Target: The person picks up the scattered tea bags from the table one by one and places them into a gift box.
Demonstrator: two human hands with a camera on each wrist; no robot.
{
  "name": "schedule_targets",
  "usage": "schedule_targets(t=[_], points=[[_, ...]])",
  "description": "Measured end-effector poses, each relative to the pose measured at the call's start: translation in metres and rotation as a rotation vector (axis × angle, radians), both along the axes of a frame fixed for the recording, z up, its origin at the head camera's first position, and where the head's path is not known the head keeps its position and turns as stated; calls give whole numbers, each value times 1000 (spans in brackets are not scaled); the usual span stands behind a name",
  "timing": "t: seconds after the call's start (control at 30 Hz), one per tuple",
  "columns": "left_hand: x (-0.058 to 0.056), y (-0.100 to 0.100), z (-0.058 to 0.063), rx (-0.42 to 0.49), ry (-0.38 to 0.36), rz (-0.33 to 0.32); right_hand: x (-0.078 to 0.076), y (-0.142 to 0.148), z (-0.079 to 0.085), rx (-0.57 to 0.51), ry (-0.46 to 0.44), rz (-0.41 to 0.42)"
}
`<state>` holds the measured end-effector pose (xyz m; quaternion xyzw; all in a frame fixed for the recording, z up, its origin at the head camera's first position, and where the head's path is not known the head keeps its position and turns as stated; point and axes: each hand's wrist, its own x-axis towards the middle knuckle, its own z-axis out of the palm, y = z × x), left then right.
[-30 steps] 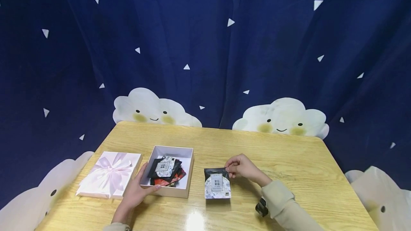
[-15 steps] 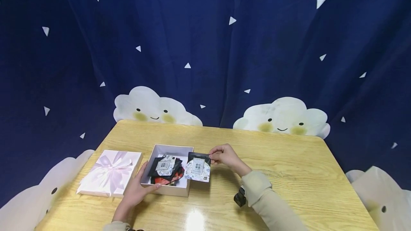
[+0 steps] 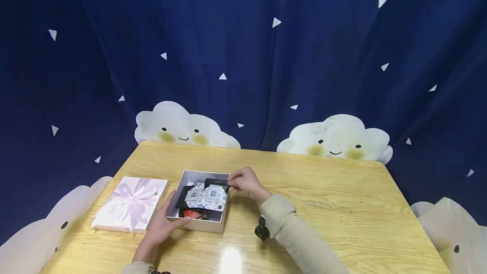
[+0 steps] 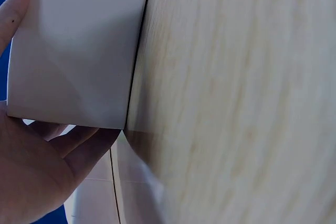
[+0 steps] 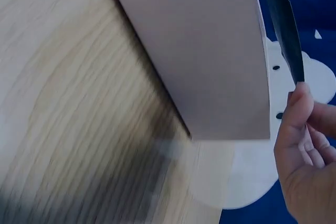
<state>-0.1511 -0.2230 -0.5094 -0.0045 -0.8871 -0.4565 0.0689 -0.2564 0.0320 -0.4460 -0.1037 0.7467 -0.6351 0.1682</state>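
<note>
My right hand (image 3: pixel 246 182) pinches the black top edge of a sachet (image 3: pixel 214 197), black with a white floral front and a pale label. This sachet is over the right part of an open white box (image 3: pixel 205 226), above the contents. In the right wrist view, the pinched sachet (image 5: pixel 286 30) appears edge-on above the box wall (image 5: pixel 205 56). Inside the box lie another floral sachet (image 3: pixel 193 195) and a red packet (image 3: pixel 194 214), partly covered. At the box's front left corner, my left hand (image 3: pixel 161 225) holds on, thumb along the front wall and fingers along the left side.
Left of the box lies a white lid (image 3: pixel 131 204) with a pale pink ribbon bow. Everything stands on a light wooden table (image 3: pixel 323 189). Behind it hangs a dark blue curtain (image 3: pixel 243 54) with white clouds and triangles.
My right hand has carried the floral sachet leftward from over the table to over the box. My left hand has kept its hold on the box corner.
</note>
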Motion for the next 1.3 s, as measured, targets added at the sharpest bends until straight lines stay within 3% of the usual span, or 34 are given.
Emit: schedule_targets(t=[0.4, 1.0, 1.23, 1.3], points=[[1, 2, 5, -16, -11, -12, 4, -29, -9, -19, -65, -115], [0, -4, 9, -21, -22, -28, 23, 0, 2, -42, 13, -103], [2, -5, 18, 16, 113, -40, 25, 21, 1, -54, 46, -74], [2, -4, 22, -27, 178, -15, 26, 27, 2, -48, 53, -74]])
